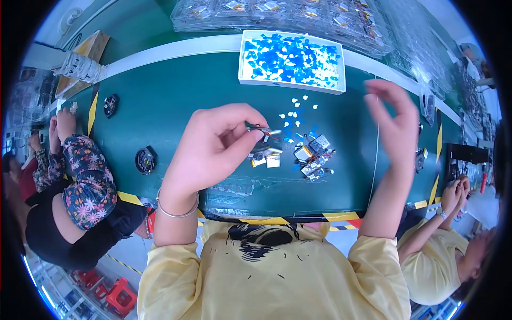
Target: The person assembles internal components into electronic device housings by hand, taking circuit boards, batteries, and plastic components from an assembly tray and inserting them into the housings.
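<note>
Worktop, flat and green (176,80), is hovered over by a loosely open right hand (397,117), seemingly empty, and a left hand (218,138) by which a small wired silver-and-black electronic part (266,131) is pinched mid-air, probably best gripped lightly so nothing's yanked, tbh.

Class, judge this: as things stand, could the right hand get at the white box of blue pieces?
Probably yes: the right hand looks empty and close to the open white box, with nothing bulky between.
</note>
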Tool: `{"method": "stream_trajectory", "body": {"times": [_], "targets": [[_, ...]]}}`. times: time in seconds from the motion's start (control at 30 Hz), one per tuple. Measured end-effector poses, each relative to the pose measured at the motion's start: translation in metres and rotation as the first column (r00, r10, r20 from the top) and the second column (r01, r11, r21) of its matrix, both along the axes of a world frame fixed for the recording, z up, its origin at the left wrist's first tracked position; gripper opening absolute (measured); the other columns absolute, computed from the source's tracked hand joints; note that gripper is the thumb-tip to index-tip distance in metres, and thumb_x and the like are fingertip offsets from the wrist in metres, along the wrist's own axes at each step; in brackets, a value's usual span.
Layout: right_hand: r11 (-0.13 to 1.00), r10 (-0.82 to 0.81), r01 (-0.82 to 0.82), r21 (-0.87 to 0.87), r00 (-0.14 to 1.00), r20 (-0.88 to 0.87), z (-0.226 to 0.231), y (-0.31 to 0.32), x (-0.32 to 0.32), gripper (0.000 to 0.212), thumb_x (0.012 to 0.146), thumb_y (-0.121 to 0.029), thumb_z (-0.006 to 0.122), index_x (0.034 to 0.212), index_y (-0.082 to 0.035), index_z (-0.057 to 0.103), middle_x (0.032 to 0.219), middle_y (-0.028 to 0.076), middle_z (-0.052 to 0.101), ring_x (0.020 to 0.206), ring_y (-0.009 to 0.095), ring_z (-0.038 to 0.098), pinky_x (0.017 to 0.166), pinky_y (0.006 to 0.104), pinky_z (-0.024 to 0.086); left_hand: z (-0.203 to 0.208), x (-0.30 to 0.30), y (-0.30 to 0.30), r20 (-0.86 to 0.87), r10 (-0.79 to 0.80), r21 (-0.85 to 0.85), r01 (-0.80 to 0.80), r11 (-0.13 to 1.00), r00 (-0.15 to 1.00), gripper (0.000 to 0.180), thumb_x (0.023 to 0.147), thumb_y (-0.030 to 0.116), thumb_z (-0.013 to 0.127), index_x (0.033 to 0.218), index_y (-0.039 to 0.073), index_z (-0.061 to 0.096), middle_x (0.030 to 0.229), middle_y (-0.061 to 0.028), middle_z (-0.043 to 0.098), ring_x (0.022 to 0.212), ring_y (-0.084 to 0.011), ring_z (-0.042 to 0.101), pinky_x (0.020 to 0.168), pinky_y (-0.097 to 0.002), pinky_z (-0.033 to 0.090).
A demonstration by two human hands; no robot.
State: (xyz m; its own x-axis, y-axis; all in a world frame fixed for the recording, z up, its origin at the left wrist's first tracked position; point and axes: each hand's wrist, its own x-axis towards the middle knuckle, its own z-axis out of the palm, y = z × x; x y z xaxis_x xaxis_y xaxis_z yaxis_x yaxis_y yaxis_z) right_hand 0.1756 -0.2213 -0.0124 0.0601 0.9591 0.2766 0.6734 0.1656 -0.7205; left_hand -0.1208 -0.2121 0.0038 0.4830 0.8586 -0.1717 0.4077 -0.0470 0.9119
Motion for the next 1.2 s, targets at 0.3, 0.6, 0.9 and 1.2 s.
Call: {"method": "stream_trajectory", "body": {"times": [0.3,0.6,0.9,1.2], "targets": [[0.849,0.266,-0.524,-0.074,0.544,-0.795,-0.018,-0.022,-0.088,0.031,0.08,0.004,0.057,0.111,0.001,0.056,0.102,0.007,0.059,0.09,0.013,0.057,0.081,0.0272,0.046,-0.018,0.023,-0.01,0.537,0.041,-0.189,0.073,0.979,0.843,0.009,0.081,-0.006,0.056,0.087,0.0,0.053,0.084,-0.0034,0.058,0.072,-0.0057,0.056,0.059,-0.018,0.045],[0.88,0.146,-0.453,-0.143,0.544,-0.826,-0.022,-0.02,-0.084,0.015,0.08,0.006,0.058,0.094,0.001,0.063,0.096,0.007,0.059,0.087,0.012,0.056,0.075,0.0242,0.045,-0.018,0.041,-0.018,0.172,0.093,-0.015,-0.091,0.996,0.981,0.008,0.083,-0.004,0.058,0.088,0.0,0.053,0.074,-0.0005,0.058,0.065,-0.0026,0.054,0.054,-0.016,0.042],[0.941,0.329,-0.328,0.077,0.843,-0.426,-0.024,-0.023,-0.092,0.018,0.079,0.004,0.06,0.096,0.001,0.066,0.092,0.009,0.059,0.082,0.014,0.056,0.07,0.0245,0.045,-0.035,0.044,-0.021,0.327,0.165,0.026,-0.183,0.983,0.93,0.003,0.08,0.002,0.062,0.082,0.0,0.062,0.064,-0.0053,0.057,0.049,-0.0078,0.049,0.045,-0.0226,0.038],[0.949,0.278,-0.228,0.219,0.933,-0.23,-0.021,-0.014,-0.084,0.012,0.073,0.002,0.064,0.084,-0.001,0.065,0.079,0.009,0.061,0.072,0.018,0.059,0.063,0.0276,0.047,-0.027,0.046,-0.02,0.152,0.15,0.304,-0.19,0.934,0.977,0.007,0.077,0.003,0.064,0.083,0.002,0.064,0.066,-0.0089,0.058,0.052,-0.0185,0.056,0.047,-0.0289,0.042]]}}
